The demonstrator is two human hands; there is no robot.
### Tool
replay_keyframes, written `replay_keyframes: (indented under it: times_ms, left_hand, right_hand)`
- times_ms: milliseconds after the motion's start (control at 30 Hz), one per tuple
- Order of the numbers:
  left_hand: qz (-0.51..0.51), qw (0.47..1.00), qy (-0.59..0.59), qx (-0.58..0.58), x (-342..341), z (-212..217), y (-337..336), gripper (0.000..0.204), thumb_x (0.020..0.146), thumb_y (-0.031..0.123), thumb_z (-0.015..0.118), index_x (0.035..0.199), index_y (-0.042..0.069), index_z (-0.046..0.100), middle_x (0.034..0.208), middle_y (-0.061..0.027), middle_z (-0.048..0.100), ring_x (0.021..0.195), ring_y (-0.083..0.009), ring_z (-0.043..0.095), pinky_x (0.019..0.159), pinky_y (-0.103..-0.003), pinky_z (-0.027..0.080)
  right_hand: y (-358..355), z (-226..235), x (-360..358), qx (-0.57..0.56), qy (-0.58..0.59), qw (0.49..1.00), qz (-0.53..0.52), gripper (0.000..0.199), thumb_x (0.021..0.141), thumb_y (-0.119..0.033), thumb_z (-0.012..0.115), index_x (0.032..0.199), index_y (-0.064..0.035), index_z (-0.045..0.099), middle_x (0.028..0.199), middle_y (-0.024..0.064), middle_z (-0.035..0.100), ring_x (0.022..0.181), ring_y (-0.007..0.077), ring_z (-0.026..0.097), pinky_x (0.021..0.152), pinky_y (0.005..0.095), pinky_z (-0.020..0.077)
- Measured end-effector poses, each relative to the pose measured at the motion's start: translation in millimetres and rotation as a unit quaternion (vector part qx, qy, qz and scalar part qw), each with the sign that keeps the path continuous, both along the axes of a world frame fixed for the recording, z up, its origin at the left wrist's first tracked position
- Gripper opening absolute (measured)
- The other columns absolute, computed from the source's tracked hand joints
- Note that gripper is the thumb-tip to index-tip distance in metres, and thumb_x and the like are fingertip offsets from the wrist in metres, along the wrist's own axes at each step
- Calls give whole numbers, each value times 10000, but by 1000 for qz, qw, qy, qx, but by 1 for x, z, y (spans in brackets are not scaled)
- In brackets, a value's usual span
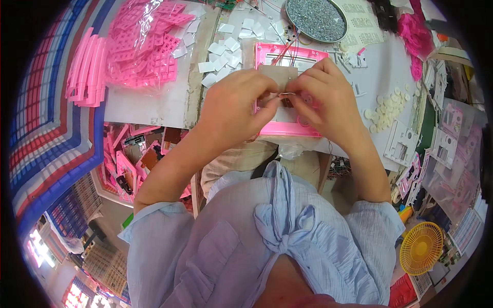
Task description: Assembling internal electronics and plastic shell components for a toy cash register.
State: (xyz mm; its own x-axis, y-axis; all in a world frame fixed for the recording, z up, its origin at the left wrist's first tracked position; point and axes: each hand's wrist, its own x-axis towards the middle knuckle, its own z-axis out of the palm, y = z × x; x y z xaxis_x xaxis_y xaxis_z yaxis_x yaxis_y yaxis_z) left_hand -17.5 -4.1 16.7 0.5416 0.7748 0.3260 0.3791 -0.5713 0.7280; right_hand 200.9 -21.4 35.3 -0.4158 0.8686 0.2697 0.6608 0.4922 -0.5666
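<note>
Both of my hands meet over a pink plastic casing [288,129] on the table. My left hand [232,104] has its thumb and forefinger pinched together at one end of a thin pale strip [287,94]; its exact kind is too small to make out. At the strip's other end, the fingertips of my right hand [327,98] close in a pinch. Just beyond the fingers, a flat grey-brown board [273,72] lies over the casing. Thin coloured wires [288,55] run across the casing's far side. My hands hide much of its middle.
A round metal tray of screws [316,19] stands beyond the casing. White square pads [221,60] lie to its left, near bagged pink parts [141,49]. Round cream pieces [391,109] are scattered at right. Below the table's left edge sit more pink parts [126,167]; a yellow basket [421,248] is lower right.
</note>
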Motion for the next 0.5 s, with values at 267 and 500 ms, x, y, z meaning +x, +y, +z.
replay_keyframes:
  times_ms: [267,500]
  left_hand:
    - [15,995,-21,-100,0,-11,-12,93,781,62,722,854,37,670,847,-74,670,792,-235,644,736,-361,454]
    - [36,994,-24,-98,4,-10,-17,96,773,48,716,846,33,657,828,-55,657,783,-217,636,754,-350,444]
  right_hand:
    - [-6,-3,-1,-111,121,986,-30,81,789,-90,739,847,-42,710,771,47,679,822,230,547,698,355,494]
    - [-10,-3,-1,-150,125,980,-50,80,804,-86,735,869,-45,711,783,40,667,822,219,546,688,348,494]
